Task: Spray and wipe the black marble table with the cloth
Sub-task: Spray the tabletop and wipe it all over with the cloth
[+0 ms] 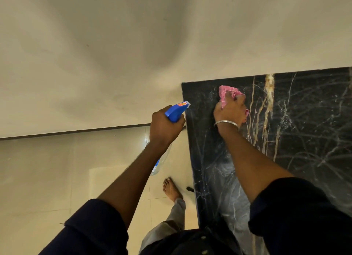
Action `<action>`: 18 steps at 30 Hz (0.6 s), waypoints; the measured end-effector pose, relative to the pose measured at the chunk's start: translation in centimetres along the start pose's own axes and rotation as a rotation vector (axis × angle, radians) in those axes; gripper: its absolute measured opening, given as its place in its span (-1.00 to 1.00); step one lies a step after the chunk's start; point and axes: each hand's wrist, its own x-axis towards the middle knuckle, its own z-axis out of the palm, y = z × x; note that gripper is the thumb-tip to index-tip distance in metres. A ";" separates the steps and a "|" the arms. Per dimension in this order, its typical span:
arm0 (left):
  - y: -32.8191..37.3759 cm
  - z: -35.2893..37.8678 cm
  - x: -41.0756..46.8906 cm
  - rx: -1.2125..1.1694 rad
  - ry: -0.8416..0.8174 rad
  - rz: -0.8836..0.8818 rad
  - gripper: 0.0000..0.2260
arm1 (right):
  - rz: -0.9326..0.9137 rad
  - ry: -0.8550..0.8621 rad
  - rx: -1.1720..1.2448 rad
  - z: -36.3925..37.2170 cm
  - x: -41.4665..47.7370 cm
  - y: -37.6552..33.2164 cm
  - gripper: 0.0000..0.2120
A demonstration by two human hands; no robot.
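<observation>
The black marble table [304,132], veined in white and gold, fills the right side of the head view. My right hand [231,110] presses a bunched pink cloth [227,91] onto the table near its far left corner. My left hand [164,126] grips a spray bottle [176,110] by its blue trigger head, just left of the table's left edge. The nozzle points toward the table. The bottle's clear body hangs below my hand, partly hidden behind my wrist.
A plain cream wall [114,54] rises behind the table. Glossy beige floor tiles [57,178] lie to the left. My bare foot [171,189] stands beside the table's left edge, near a dark table leg [190,189].
</observation>
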 end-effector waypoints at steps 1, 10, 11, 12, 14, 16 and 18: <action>-0.2 -0.1 -0.3 0.001 0.001 -0.003 -0.90 | -0.058 0.000 -0.022 0.4 -1.2 -1.3 -0.59; -1.1 -0.4 -2.1 0.028 0.025 -0.033 -0.88 | -0.574 -0.117 -0.144 1.5 -5.9 -3.5 -0.54; -1.0 -0.4 -2.1 0.021 0.021 -0.037 -0.88 | -0.570 -0.088 -0.141 1.1 -5.2 -2.0 -0.57; -1.0 -0.3 -2.2 0.014 0.011 -0.037 -0.88 | -0.522 -0.049 -0.139 0.7 -4.5 -0.3 -0.58; -0.7 -0.2 -2.3 0.007 -0.012 -0.026 -0.88 | -0.367 -0.001 -0.143 -0.1 -2.9 3.1 -0.56; -0.3 -0.1 -2.3 0.002 -0.019 -0.018 -0.89 | -0.256 -0.013 -0.157 -0.8 -1.5 5.7 -0.54; 0.0 -0.1 -2.3 0.000 -0.014 -0.019 -0.89 | -0.193 -0.033 -0.132 -1.0 -1.0 6.6 -0.54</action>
